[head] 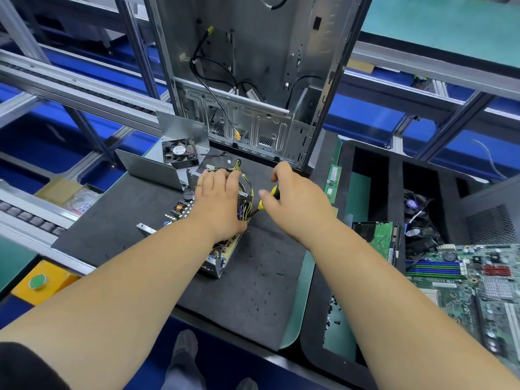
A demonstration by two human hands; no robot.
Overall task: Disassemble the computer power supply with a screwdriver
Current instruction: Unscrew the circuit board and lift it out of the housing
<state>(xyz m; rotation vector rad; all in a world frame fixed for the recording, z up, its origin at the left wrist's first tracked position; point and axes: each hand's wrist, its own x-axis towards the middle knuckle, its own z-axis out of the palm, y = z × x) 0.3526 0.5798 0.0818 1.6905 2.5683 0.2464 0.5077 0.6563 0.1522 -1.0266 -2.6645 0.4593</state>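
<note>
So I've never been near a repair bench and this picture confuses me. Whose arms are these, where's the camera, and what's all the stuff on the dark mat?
There is no machine here: the camera sits on a person's head, looking down at their own two bare arms. The left hand presses on an opened power supply, a metal box with yellow and black wires and a circuit board showing. The right hand grips a yellow and black screwdriver, its tip pointing at the box's side. Behind them on the mat lie a small fan and a metal cover, and an emptied computer case stands upright. On the right lies a green motherboard.
</note>
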